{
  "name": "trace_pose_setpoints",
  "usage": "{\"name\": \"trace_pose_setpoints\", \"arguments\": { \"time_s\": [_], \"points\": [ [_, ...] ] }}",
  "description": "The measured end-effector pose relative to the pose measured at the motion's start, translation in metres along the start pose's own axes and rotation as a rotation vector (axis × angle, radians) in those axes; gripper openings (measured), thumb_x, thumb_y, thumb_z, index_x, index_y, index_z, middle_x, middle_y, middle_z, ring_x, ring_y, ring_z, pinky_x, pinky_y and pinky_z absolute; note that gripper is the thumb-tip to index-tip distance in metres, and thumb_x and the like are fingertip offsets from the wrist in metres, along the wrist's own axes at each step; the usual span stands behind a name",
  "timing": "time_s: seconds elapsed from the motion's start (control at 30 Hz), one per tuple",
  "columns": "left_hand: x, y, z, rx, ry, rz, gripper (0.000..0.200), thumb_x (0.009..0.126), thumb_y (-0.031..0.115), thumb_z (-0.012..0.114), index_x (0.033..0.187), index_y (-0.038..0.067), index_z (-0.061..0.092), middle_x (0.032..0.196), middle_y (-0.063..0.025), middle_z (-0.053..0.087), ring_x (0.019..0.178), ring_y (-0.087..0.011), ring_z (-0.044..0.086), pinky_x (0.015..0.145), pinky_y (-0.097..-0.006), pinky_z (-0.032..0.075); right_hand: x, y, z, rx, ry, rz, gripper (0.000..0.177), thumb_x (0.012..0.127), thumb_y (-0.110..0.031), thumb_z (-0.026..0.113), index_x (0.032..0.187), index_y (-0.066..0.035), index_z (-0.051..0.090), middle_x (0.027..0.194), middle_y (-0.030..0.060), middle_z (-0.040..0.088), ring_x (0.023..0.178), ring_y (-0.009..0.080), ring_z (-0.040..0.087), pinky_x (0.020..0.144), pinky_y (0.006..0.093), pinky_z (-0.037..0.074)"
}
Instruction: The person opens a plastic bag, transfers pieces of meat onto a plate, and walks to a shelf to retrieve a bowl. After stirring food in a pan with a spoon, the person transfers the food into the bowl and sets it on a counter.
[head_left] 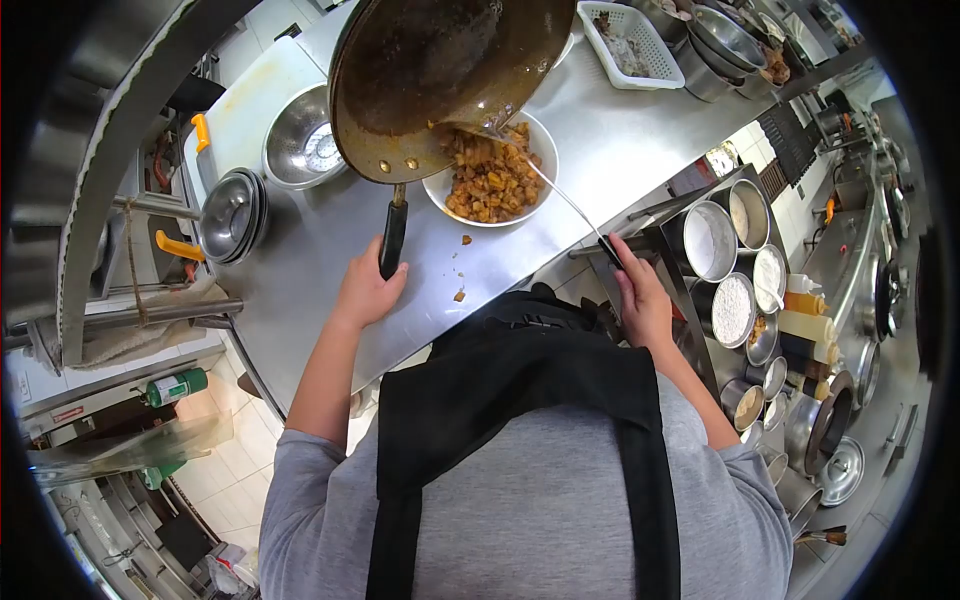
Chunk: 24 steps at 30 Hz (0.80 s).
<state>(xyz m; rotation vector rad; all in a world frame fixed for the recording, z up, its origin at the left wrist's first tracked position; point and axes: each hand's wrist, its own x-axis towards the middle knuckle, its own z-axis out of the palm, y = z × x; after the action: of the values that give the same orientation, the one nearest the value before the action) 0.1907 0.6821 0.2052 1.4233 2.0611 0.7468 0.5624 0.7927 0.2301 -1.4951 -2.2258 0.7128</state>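
My left hand [371,284] is closed around the black handle of a wok [440,70], which is tilted above a white bowl [545,150]. Browned, diced food [495,185] fills much of the bowl. In my right hand [641,292] I grip the black-tipped handle of a long ladle [565,197]. Its thin metal shaft reaches over the bowl to the wok's lower rim, where the head is partly hidden by food and rim. A few dropped food bits [460,296] lie on the steel table in front of the bowl.
Left of the wok stand a steel colander [300,140] and stacked metal bowls [230,220], beside a white cutting board [260,85]. A white perforated basket [630,45] sits at the back. Pots of powders [733,310] and sauce bottles [805,325] line the right side.
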Motion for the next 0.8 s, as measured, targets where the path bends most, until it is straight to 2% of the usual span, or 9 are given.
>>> {"name": "trace_pose_setpoints", "arguments": {
  "time_s": [0.17, 0.23, 0.37, 0.43, 0.5, 0.63, 0.7, 0.73, 0.8],
  "points": [
    [0.002, 0.003, -0.004, -0.008, 0.006, 0.020, 0.037, 0.082, 0.020, 0.067, 0.106, -0.002, 0.052, 0.073, -0.0239, 0.059, 0.070, -0.0434, 0.061, 0.063, -0.0457, 0.047, 0.031, -0.017, -0.026, -0.049, 0.107, -0.207, 0.053, 0.086, -0.009, 0.063, 0.133, -0.033, 0.056, 0.083, 0.0075, 0.053, 0.073, 0.0254, 0.056, 0.065, 0.0360, 0.047],
    [0.003, 0.005, -0.006, -0.001, -0.025, 0.002, 0.037, 0.082, 0.021, 0.067, 0.107, -0.002, 0.051, 0.073, -0.0237, 0.059, 0.069, -0.0435, 0.061, 0.062, -0.0453, 0.047, 0.042, -0.017, -0.027, -0.169, 0.229, -0.429, 0.054, 0.083, -0.009, 0.065, 0.130, -0.034, 0.059, 0.083, 0.0060, 0.054, 0.073, 0.0238, 0.056, 0.064, 0.0344, 0.047],
    [0.001, 0.004, -0.009, 0.030, -0.012, -0.013, 0.037, 0.082, 0.021, 0.067, 0.107, -0.001, 0.051, 0.072, -0.0236, 0.059, 0.069, -0.0437, 0.060, 0.062, -0.0448, 0.047, 0.039, 0.019, -0.031, -0.409, 0.281, -0.332, 0.054, 0.082, -0.008, 0.065, 0.126, -0.037, 0.062, 0.085, 0.0049, 0.055, 0.073, 0.0216, 0.056, 0.063, 0.0345, 0.048],
    [-0.002, 0.000, -0.009, 0.037, -0.019, -0.021, 0.037, 0.082, 0.021, 0.067, 0.107, -0.001, 0.051, 0.072, -0.0236, 0.059, 0.069, -0.0440, 0.060, 0.062, -0.0449, 0.047, 0.043, 0.028, -0.045, -0.431, 0.311, -0.321, 0.053, 0.081, -0.008, 0.065, 0.126, -0.037, 0.062, 0.084, 0.0046, 0.055, 0.073, 0.0224, 0.057, 0.063, 0.0344, 0.048],
    [-0.004, -0.002, -0.006, 0.040, -0.007, -0.019, 0.037, 0.082, 0.021, 0.067, 0.107, -0.001, 0.051, 0.072, -0.0234, 0.059, 0.069, -0.0440, 0.060, 0.062, -0.0448, 0.047, 0.050, 0.013, -0.052, -0.313, 0.338, -0.346, 0.052, 0.081, 0.000, 0.064, 0.125, -0.028, 0.065, 0.085, 0.0067, 0.056, 0.075, 0.0231, 0.058, 0.066, 0.0341, 0.048],
    [-0.005, -0.006, -0.006, 0.029, 0.009, 0.006, 0.037, 0.082, 0.021, 0.067, 0.108, -0.001, 0.052, 0.072, -0.0227, 0.059, 0.068, -0.0431, 0.060, 0.062, -0.0445, 0.047, 0.059, 0.016, -0.048, -0.259, 0.249, -0.344, 0.050, 0.082, 0.000, 0.063, 0.124, -0.026, 0.065, 0.086, 0.0070, 0.056, 0.077, 0.0236, 0.058, 0.067, 0.0337, 0.047],
    [-0.006, -0.005, -0.008, 0.028, 0.011, 0.015, 0.038, 0.082, 0.020, 0.067, 0.109, -0.001, 0.052, 0.072, -0.0226, 0.059, 0.068, -0.0427, 0.061, 0.062, -0.0442, 0.047, 0.061, 0.033, -0.056, -0.358, 0.160, -0.394, 0.052, 0.082, 0.000, 0.062, 0.126, -0.027, 0.063, 0.086, 0.0063, 0.058, 0.079, 0.0238, 0.059, 0.069, 0.0336, 0.047],
    [-0.005, -0.005, -0.009, 0.024, 0.015, 0.019, 0.038, 0.082, 0.020, 0.067, 0.110, -0.001, 0.053, 0.072, -0.0224, 0.059, 0.068, -0.0422, 0.061, 0.062, -0.0440, 0.047, 0.067, 0.040, -0.062, -0.318, 0.180, -0.419, 0.052, 0.085, -0.004, 0.062, 0.130, -0.031, 0.060, 0.085, 0.0069, 0.054, 0.078, 0.0239, 0.057, 0.068, 0.0337, 0.048],
    [-0.004, -0.003, -0.010, 0.036, -0.021, -0.012, 0.039, 0.082, 0.019, 0.067, 0.111, -0.001, 0.053, 0.072, -0.0223, 0.059, 0.068, -0.0420, 0.061, 0.063, -0.0438, 0.047, 0.088, 0.033, -0.076, -0.195, 0.241, -0.396, 0.052, 0.086, -0.003, 0.060, 0.132, -0.028, 0.058, 0.087, 0.0087, 0.054, 0.080, 0.0256, 0.057, 0.071, 0.0336, 0.048]
  ]
}}
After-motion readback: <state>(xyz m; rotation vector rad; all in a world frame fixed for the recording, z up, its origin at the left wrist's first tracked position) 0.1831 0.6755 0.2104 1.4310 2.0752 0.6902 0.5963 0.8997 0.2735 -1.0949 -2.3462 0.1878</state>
